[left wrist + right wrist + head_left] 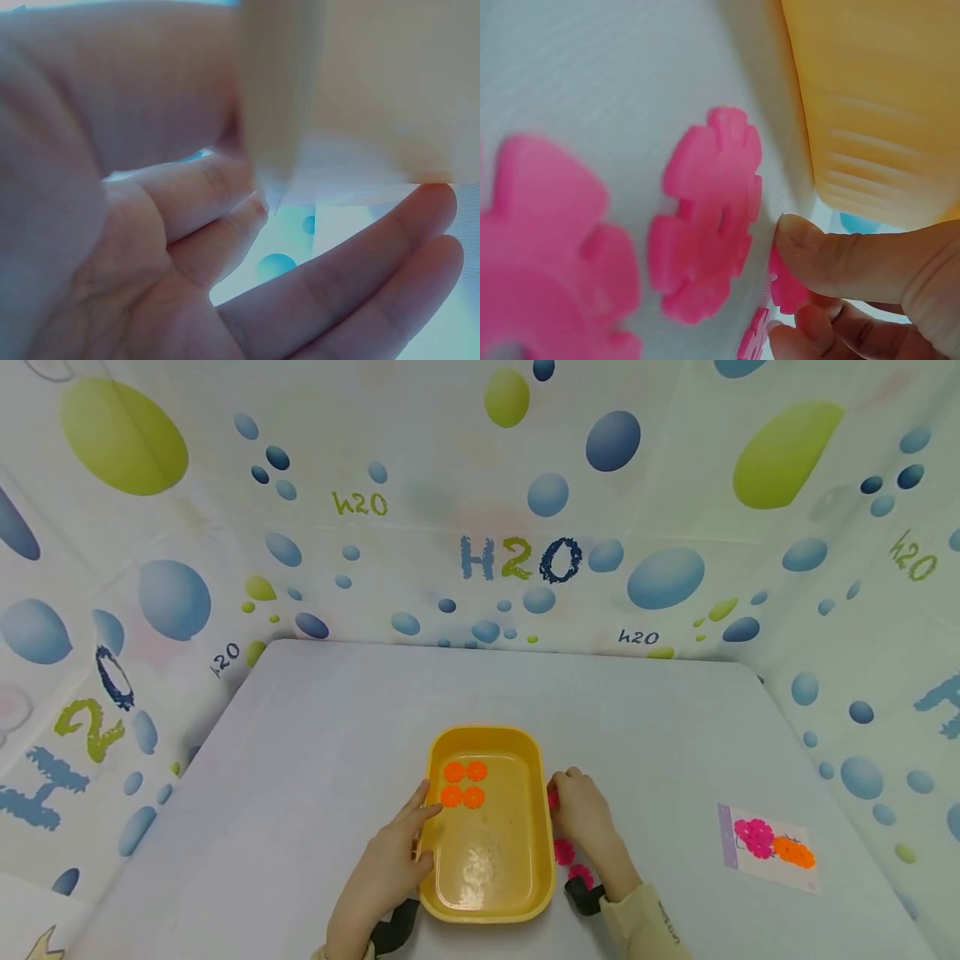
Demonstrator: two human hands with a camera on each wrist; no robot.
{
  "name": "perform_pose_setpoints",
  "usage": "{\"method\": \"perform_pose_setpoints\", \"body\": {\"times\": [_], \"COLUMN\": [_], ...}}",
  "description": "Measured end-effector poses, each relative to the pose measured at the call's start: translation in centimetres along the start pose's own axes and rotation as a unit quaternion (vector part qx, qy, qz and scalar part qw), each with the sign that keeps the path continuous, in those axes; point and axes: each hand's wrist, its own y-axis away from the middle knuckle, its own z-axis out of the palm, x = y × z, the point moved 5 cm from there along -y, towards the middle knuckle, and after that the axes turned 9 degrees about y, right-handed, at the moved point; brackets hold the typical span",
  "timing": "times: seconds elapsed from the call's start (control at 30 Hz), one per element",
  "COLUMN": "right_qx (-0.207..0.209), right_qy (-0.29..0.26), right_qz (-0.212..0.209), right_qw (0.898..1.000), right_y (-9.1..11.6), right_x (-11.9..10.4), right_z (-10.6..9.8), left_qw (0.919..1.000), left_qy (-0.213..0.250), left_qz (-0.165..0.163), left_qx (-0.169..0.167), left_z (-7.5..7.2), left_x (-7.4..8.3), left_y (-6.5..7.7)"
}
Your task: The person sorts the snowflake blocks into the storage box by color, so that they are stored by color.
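Observation:
A yellow tray [517,910] stands on the table, with several orange flower-shaped discs [473,797] inside near its far left corner. My left hand [390,860] holds the tray's left rim; in the left wrist view some of its fingers [337,285] stretch out straight under the blurred tray wall. Beside the tray's right wall, my right hand [583,810] pinches a pink flower-shaped disc [786,285] between thumb and fingers. More pink discs [564,852] lie on the table near that wrist, and a closer one [709,217] fills the right wrist view's middle.
On the right of the table lies a picture card [776,847] with pink and orange shapes. Dark wrist straps [583,896] are on both arms. A white curtain [420,510] with blue and green drops surrounds the table [337,718].

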Motion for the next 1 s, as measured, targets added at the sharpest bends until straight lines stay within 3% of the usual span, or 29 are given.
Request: {"method": "perform_pose_setpoints", "body": {"times": [0.23,0.63,1.0], "right_qx": [0.02,0.001,0.06], "right_qy": [0.003,-0.093,-0.137], "right_qz": [0.005,0.02,0.064], "right_qw": [1.0,0.995,0.987], "right_y": [0.0,0.0,-0.8], "right_x": [0.2,0.7,1.7], "right_z": [-0.2,-0.2,-3.5], "left_qw": [1.0,1.0,1.0], "left_qy": [-0.005,0.006,0.002], "left_qz": [0.0,0.002,-0.008], "left_qx": [0.001,-0.003,0.001], "left_z": [0.0,0.0,0.1], "left_x": [-0.1,0.3,0.0], "left_y": [0.0,0.2,-0.1]}}
